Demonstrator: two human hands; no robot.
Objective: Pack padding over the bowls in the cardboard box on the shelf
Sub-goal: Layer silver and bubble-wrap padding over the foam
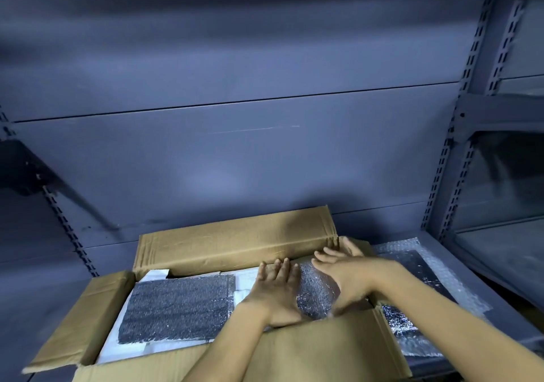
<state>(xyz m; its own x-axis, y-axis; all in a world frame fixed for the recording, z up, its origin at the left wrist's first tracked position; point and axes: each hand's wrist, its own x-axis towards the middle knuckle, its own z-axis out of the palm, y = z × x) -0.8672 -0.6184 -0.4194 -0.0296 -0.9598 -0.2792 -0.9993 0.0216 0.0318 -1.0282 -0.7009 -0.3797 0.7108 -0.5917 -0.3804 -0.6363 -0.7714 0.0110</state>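
Cardboard box (232,244) sat on shelf (32,308), flaps open. Grey pad (176,308) lay inside at L over white sheet (244,278). Silver bubble padding (315,290) inside at R, where L hand (275,287) and R hand (344,275) pressed it flat, fingers straight. Bowls hidden. More bubble sheets (424,266) beside box.

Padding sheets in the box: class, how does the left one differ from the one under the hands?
The left sheet lies flat, untouched; the right sheet bulges under the left hand and right hand. The left sheet looks dark grey; the right sheet glints silver. Both lie in the cardboard box.
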